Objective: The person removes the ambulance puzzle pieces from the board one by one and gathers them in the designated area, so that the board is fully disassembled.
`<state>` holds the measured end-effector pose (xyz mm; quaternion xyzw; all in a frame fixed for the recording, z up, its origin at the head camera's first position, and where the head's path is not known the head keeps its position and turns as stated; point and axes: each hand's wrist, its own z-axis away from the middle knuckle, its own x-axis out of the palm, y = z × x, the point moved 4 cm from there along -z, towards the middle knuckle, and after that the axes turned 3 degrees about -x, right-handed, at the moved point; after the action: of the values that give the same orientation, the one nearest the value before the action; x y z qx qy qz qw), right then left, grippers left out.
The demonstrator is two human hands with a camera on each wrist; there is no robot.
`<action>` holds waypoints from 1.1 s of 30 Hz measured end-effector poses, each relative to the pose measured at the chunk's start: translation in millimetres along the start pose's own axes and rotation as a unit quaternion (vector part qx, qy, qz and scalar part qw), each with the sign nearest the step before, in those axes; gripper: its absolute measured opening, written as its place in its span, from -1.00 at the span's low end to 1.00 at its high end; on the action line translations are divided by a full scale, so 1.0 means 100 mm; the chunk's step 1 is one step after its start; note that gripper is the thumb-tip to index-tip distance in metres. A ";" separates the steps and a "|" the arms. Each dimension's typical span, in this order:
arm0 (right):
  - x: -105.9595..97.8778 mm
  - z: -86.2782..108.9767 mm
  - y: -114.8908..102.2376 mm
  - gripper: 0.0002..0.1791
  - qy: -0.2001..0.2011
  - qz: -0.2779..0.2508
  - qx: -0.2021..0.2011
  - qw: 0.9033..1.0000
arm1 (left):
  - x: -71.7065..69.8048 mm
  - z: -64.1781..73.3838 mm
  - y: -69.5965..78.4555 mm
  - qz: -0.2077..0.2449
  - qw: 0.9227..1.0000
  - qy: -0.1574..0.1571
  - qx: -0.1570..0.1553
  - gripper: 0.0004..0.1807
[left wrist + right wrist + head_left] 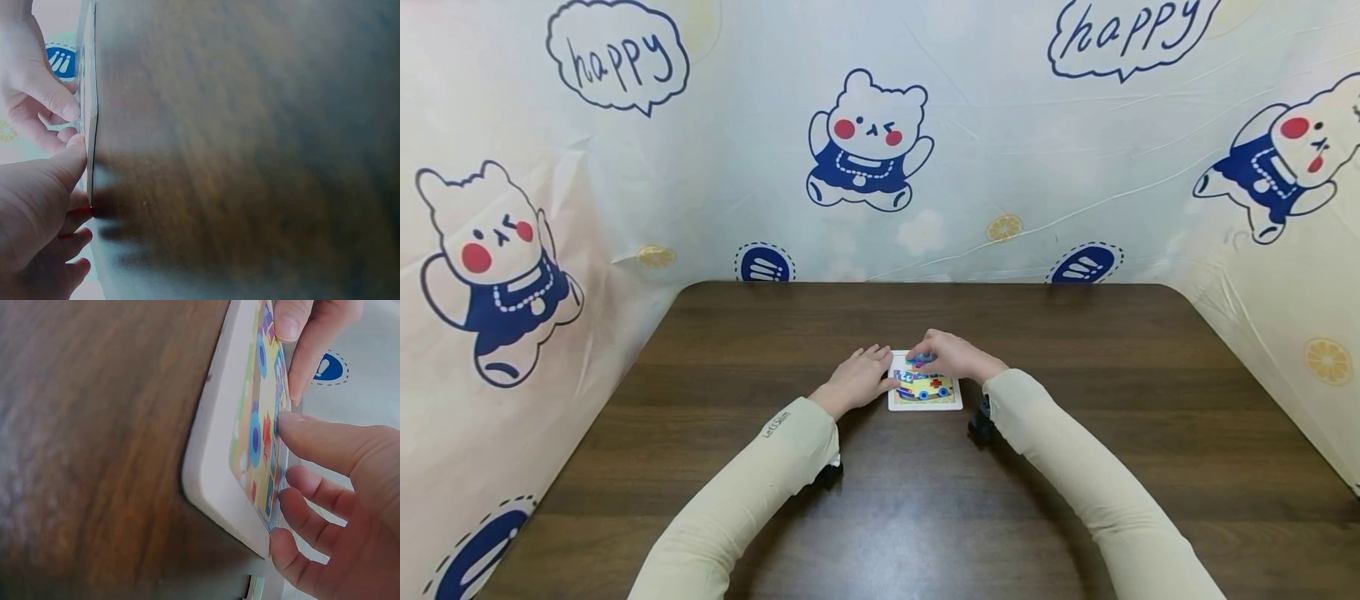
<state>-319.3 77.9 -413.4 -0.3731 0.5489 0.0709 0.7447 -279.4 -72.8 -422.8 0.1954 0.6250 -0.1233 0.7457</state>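
Picture board [928, 390] | under right grip [953, 357], hold unclear | beside left grip [856, 381], fingers extended

- The board [925, 407] lies on the worktop [910, 500], about midway between its left and right edges, in front of its back edge.
- The left hand [856, 379] is at the board's left edge.
- The right hand [957, 355] is over its back part.

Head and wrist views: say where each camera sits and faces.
Head: on the head, looking forward-down at the board; left hand, right hand, sleeves show.
Left wrist: worn there, facing the board's edge; both hands show.
Right wrist: worn there, facing a board corner; both hands show.
Wrist views share the board and tabletop.
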 end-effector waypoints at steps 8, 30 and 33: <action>-0.02 0.01 0.00 -0.72 0.005 -0.018 -0.013 1.000 | 0.00 -0.01 0.01 0.001 1.000 -0.007 -0.004 -0.31; -0.05 0.01 0.09 -0.83 0.045 -0.092 -0.019 0.995 | 0.00 0.00 0.00 0.004 1.000 -0.009 -0.008 -0.30; -0.06 0.01 0.11 -0.87 0.057 -0.103 -0.011 0.993 | -0.01 0.00 0.00 0.008 1.000 -0.008 -0.009 -0.31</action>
<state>-326.6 88.6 -413.6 -0.4392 0.5478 -0.0215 0.7117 -279.4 -73.0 -421.8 0.1928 0.6188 -0.1137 0.7530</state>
